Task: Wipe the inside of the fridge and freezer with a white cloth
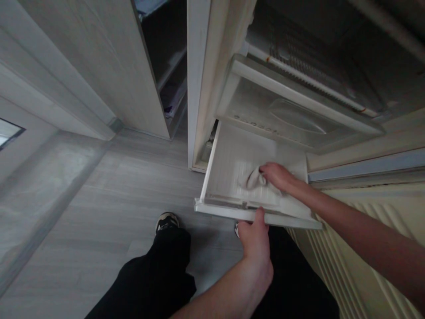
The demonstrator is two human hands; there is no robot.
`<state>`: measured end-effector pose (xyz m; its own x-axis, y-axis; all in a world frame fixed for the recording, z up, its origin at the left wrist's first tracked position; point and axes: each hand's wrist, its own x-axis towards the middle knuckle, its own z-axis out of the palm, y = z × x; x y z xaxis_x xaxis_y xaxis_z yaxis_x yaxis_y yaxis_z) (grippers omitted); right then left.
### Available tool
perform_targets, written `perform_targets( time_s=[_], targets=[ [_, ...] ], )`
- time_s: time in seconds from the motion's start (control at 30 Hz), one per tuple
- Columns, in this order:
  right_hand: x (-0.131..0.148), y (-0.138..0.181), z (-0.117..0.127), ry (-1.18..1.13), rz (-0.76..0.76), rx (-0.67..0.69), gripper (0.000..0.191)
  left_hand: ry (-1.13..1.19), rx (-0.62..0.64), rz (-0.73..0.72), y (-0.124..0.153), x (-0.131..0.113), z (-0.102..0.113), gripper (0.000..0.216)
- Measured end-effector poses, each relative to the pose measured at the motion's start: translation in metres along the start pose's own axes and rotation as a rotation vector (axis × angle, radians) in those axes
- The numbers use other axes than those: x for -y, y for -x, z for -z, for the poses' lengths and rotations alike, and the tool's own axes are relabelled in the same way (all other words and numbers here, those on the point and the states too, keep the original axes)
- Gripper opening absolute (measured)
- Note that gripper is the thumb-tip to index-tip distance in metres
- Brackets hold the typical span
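Observation:
A white plastic drawer (219, 177) is pulled out from the bottom of an open fridge or freezer. My left hand (255, 241) grips the drawer's front edge, thumb on top of the rim. My right hand (277, 176) reaches inside the drawer and presses a crumpled light-grey cloth (254, 180) against its ribbed floor. The fingers are closed round the cloth.
Above the drawer sits a second closed white drawer front (285, 117). The open appliance door (358, 239) with ribbed lining is at right. A wooden cabinet (109, 66) with shelves stands at left. My black-trousered legs and a shoe (167, 221) are on the grey floor.

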<state>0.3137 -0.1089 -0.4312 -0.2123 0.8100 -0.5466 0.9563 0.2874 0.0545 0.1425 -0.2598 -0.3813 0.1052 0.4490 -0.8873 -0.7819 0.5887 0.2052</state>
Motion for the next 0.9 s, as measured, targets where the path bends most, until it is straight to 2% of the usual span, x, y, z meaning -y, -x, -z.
perform_targets(
  time_s=[0.07, 0.13, 0.3, 0.37, 0.43, 0.53, 0.63, 0.73, 0.8, 0.83, 0.9],
  targets=[
    [-0.023, -0.026, 0.016, 0.048, -0.195, -0.233, 0.04, 0.016, -0.01, 0.005, -0.003, 0.002, -0.001, 0.015],
    [-0.04, -0.054, 0.027, -0.029, -0.309, -0.353, 0.045, 0.01, -0.046, 0.024, -0.007, 0.004, -0.003, 0.015],
    [-0.049, -0.101, 0.034, -0.217, -0.286, -0.489, 0.041, 0.019, -0.106, 0.047, -0.012, 0.005, -0.006, 0.017],
    [-0.045, -0.106, 0.034, -0.186, -0.294, -0.449, 0.042, 0.004, -0.087, 0.046, -0.009, 0.003, -0.006, 0.017],
    [-0.04, -0.103, 0.032, -0.115, -0.315, -0.338, 0.042, -0.015, -0.065, 0.034, -0.004, 0.0, -0.005, 0.016],
    [-0.028, -0.078, 0.02, -0.037, -0.265, -0.182, 0.036, -0.014, -0.042, -0.001, 0.003, -0.004, -0.003, 0.014],
    [-0.007, -0.036, -0.004, -0.025, -0.122, -0.058, 0.027, 0.001, -0.035, -0.008, 0.005, -0.005, -0.003, 0.014],
    [0.018, 0.007, -0.028, -0.052, 0.11, 0.158, 0.024, 0.0, -0.035, -0.005, 0.005, -0.004, -0.003, 0.013],
    [0.027, 0.023, -0.035, -0.074, 0.222, 0.272, 0.025, -0.009, -0.032, -0.006, 0.005, -0.004, -0.002, 0.014],
    [0.025, 0.026, -0.034, -0.063, 0.217, 0.286, 0.026, -0.012, -0.025, -0.011, 0.005, -0.003, -0.002, 0.015],
    [0.01, 0.023, -0.024, 0.018, 0.098, 0.19, 0.029, -0.012, -0.022, -0.008, 0.005, -0.003, -0.002, 0.014]
  ],
)
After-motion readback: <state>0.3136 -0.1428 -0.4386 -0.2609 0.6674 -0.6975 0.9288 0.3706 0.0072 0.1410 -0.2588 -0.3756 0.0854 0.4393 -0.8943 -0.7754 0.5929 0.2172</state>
